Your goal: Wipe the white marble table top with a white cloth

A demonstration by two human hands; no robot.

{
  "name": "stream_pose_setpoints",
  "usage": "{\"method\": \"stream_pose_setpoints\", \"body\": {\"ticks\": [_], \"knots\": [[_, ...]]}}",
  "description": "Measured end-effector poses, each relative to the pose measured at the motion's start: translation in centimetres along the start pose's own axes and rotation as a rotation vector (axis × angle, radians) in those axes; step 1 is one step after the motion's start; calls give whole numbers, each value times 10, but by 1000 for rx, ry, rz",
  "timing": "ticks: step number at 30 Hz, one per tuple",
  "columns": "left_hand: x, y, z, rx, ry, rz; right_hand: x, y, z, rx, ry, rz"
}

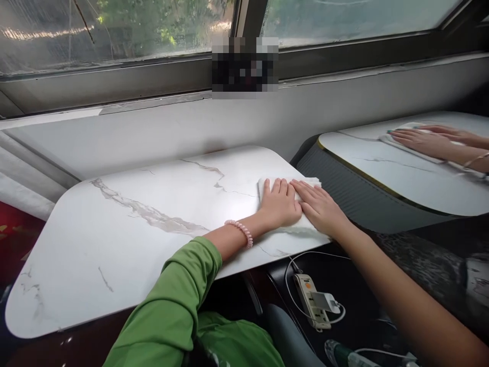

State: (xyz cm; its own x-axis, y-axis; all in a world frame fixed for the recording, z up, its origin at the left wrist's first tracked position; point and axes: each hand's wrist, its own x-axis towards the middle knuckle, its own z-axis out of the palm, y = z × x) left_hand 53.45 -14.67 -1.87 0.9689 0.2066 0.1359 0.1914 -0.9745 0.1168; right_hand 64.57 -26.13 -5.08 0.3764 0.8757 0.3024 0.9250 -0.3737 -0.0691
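A folded white cloth (pixel 310 224) lies on the right end of a white marble-patterned tabletop (pixel 126 265). My left hand (pixel 280 202) rests flat on the cloth, fingers stretched forward. A pink coiled band circles that wrist, below a pushed-up green sleeve. Beside it, my right hand (pixel 320 208) also presses flat on the cloth, its fingers pointing up and to the left. The two hands nearly touch. Part of the cloth is hidden beneath them, and its near edge reaches close to the table's front edge.
To the right, another person's hands (pixel 426 142) lie on a white cloth on a second marble-patterned table (pixel 401 188). Below hangs or lies a power strip (pixel 311 300) with a plugged-in charger and white cables. Windows (pixel 114 35) line the far wall.
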Motion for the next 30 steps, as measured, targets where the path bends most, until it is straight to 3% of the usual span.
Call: {"method": "stream_pose_setpoints", "body": {"ticks": [10, 16, 23, 30], "knots": [[47, -99, -2, 14, 11, -143, 120, -25, 34, 79, 0, -21], [71, -142, -4, 33, 43, -227, 177, -30, 53, 123, 7, -43], [90, -170, 0, 58, 105, -282, 214, -34, 60, 107, -13, -69], [82, -162, -3, 62, 106, -302, 209, -36, 58, 145, 13, -84]]}}
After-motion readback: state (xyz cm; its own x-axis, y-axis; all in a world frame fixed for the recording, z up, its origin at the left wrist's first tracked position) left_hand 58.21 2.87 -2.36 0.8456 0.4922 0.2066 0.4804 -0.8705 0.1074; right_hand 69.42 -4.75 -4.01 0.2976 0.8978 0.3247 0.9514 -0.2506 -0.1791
